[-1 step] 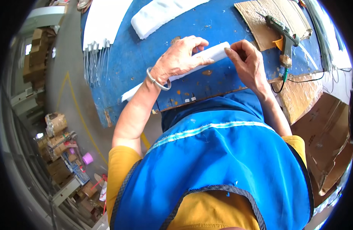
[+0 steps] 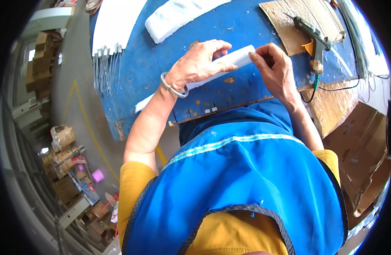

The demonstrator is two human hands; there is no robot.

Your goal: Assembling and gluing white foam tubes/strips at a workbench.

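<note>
Blue-painted worktable (image 2: pixel 246 25), scuffed and flecked, across the upper field; concrete floor and stacked cartons at left.

Position of parts:
- Long white strip (image 2: pixel 240 57): lying slantwise on the table near its front edge, far end raised toward the right, near end showing again below the left wrist.
- Left hand (image 2: pixel 199 63): laid over the strip's middle, fingers (image 2: pixel 218 46) curled over the far edge, thumb along the near edge, clamped on the strip. Metal bangle (image 2: pixel 172 87) at the wrist.
- Right hand (image 2: pixel 276 70): thumb and forefinger closed together on the strip's right end, remaining fingers folded.
- Glue gun (image 2: pixel 314 36): resting on a cardboard sheet (image 2: pixel 289 17), just right of the right hand, not touched.
- White foam block (image 2: pixel 174 17): farther back on the table, apart from both hands.
- Bundle of thin wires (image 2: pixel 106 68): hanging over the left table edge.

Handling of the step, as a judgement:
- Hold the middle firmly with the left hand to stop the strip from turning.
- Work the end with fingertip pressure only; soft material likely to dent or tear under a hard pinch.
- Keep the right forearm away from the glue gun nozzle and cord.

Comparison with the earlier frame: no visible difference. Same grip on both sides, same slant of the strip, glue gun and foam block in the same places.
</note>
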